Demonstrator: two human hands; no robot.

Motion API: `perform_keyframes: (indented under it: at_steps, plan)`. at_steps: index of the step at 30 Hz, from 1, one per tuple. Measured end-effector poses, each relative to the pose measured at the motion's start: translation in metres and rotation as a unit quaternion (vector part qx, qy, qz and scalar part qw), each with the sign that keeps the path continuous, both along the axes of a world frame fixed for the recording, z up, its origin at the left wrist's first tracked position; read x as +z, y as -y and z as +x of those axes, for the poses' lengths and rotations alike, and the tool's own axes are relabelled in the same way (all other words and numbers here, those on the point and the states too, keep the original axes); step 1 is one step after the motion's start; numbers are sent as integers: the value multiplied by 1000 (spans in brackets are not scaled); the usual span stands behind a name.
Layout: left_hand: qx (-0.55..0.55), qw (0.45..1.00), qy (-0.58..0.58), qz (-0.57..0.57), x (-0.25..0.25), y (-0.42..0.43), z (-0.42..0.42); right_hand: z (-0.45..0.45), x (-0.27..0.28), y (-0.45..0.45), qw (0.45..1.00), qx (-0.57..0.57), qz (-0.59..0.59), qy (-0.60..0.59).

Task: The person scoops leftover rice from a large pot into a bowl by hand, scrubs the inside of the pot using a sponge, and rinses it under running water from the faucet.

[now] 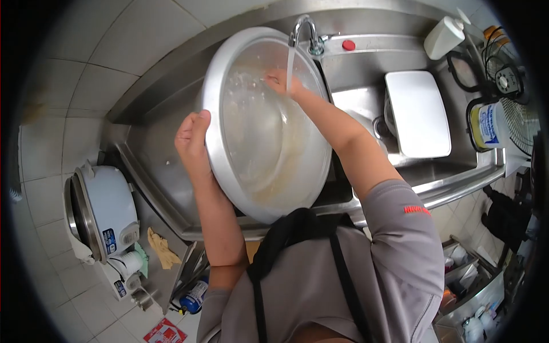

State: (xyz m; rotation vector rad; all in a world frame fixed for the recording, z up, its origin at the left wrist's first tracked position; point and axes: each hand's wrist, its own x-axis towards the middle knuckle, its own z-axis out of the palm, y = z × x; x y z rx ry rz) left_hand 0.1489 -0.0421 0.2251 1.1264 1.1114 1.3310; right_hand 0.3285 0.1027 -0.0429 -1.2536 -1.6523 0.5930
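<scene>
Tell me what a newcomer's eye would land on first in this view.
Likely the big round metal basin, tilted over the sink in the middle, its rim held by the left hand while the right hand reaches inside beside the stream from the curved faucet. Next, the bright white rectangular lid or tray in the right-hand sink, and the small red cap behind the sinks.

Bright, diffuse light, glare on steel, strong fisheye curvature, dark vignetted edges.
</scene>
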Motion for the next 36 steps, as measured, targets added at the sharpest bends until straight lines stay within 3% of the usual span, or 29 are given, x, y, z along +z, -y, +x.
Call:
perform_keyframes:
  at_steps: [3, 5, 6, 8, 10, 11, 13, 15, 18, 21, 22, 23, 24, 25, 26, 27, 28, 29, 30, 31, 34, 36]
  plan:
    - [11, 1000, -3, 0, -4, -4, -1, -21, -51, 90, 939, -67, -337, -9]
    - [16, 1000, -10, -12, -9, -5, -3, -65, -113, 158, 919, -57, -385, -55]
    - [18, 1000, -10, -12, -11, -6, -3, -98, -105, 194, 888, -105, -430, -125]
    - [33, 999, -22, -22, -8, -6, -1, -140, -54, 226, 754, -12, -547, -362]
    - [35, 999, -25, -26, -9, -5, -2, -154, 66, 220, 662, 13, -636, -395]
    - [29, 999, -19, -22, -10, -6, -3, -165, 80, 210, 674, 125, -567, -458]
    - [26, 999, -25, -21, -11, -4, -6, -174, 108, 168, 661, 159, -506, -532]
    - [25, 999, -44, -18, -10, -5, -7, -133, 194, 157, 508, 235, -483, -673]
    - [25, 998, -57, -17, -8, -5, -5, -126, 208, 175, 538, 241, -471, -656]
    - [29, 999, -33, -13, -5, -7, -6, -125, 167, 230, 749, 276, -369, -476]
    - [28, 999, -39, -16, -2, -6, -8, -118, 121, 242, 793, 355, -361, -339]
    - [29, 999, -43, -17, 2, -6, -9, -108, 63, 248, 819, 470, -311, -113]
    - [29, 998, -48, -18, 5, -6, -12, -91, 8, 247, 773, 590, -186, 144]
    - [27, 999, -45, -11, 4, -7, -17, -71, 9, 242, 774, 444, -385, 237]
    - [36, 998, -46, -12, 8, -4, -16, -49, -2, 228, 783, 325, -400, 348]
    - [46, 998, -48, -13, 15, -1, -13, -31, 14, 205, 756, 311, -352, 456]
    - [55, 997, -50, -14, 20, 2, -13, -18, -18, 191, 831, 168, -227, 479]
    - [50, 998, -34, -7, 21, 3, -16, -10, 5, 174, 866, -10, -287, 409]
    - [49, 998, -33, 3, 24, 7, -15, 3, -10, 157, 876, -100, -199, 427]
    - [48, 998, -33, 11, 30, 11, -13, 7, -22, 147, 911, -239, -180, 283]
    - [58, 997, -34, 26, 49, 27, 8, 8, -54, 122, 894, -221, -369, 128]
    - [66, 996, -54, 38, 55, 40, 23, 4, -53, 113, 903, -152, -399, 47]
